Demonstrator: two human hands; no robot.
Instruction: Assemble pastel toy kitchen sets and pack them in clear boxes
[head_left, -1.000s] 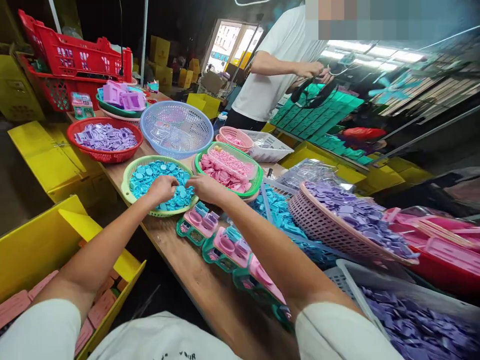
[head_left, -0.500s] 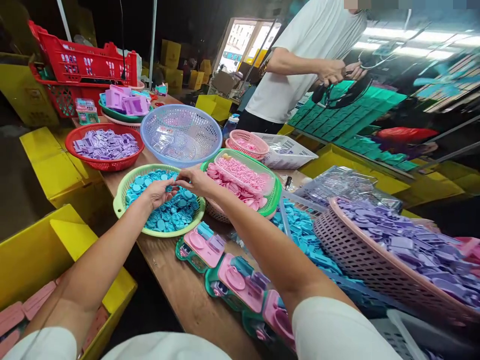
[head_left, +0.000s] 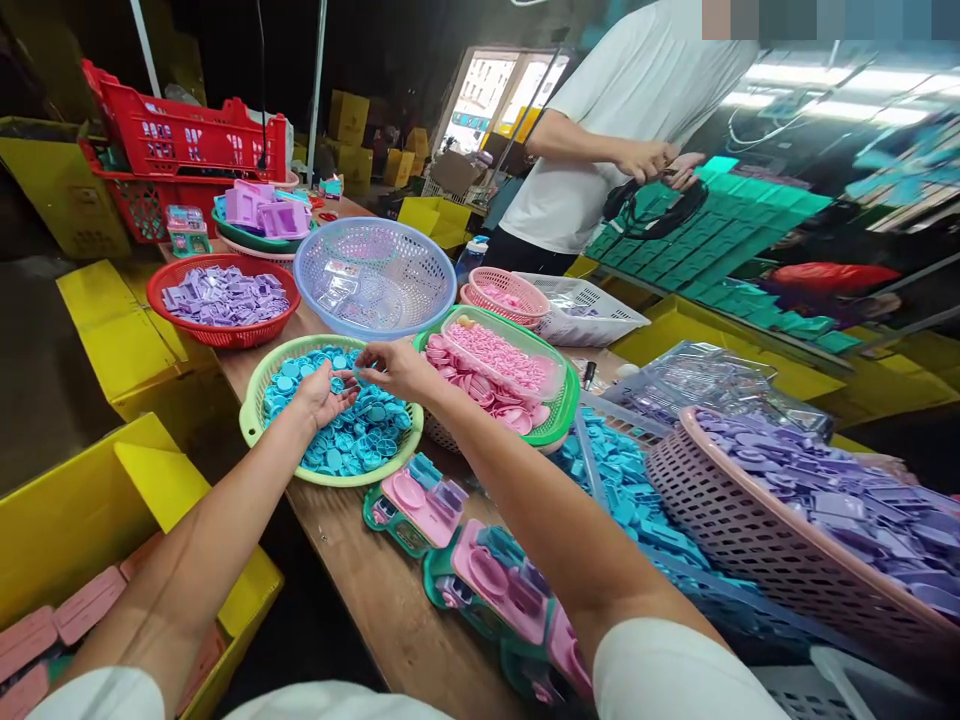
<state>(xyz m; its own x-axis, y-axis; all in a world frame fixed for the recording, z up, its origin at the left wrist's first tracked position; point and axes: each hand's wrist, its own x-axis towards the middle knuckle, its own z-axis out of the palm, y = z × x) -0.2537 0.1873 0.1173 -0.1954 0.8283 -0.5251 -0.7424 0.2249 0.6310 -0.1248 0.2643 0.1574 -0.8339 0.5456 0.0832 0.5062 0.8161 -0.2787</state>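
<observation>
Both my hands are over the light green basket (head_left: 251, 425) heaped with round blue pieces (head_left: 352, 445). My left hand (head_left: 324, 395) has its palm turned up and its fingers apart; whether a small piece lies in it is too small to tell. Just to its right, my right hand (head_left: 390, 368) pinches a blue piece between thumb and fingertips. Pink and green toy sets (head_left: 480, 580) stand in a row along the table's near edge, below my right forearm. Beside my right wrist sits a green basket (head_left: 566, 405) with pink pieces (head_left: 495, 385).
Purple pieces fill a red basket (head_left: 225, 335) and a large pink basket (head_left: 720, 490). A blue basket (head_left: 375, 315) stands behind. Yellow boxes (head_left: 157, 465) are at the left. Across the table, a person in a white shirt (head_left: 592, 150) holds black cable.
My hands have parted slightly over the blue pieces, and my left palm has opened more. The other person's hands have moved a little left and down. The whole view has shifted slightly.
</observation>
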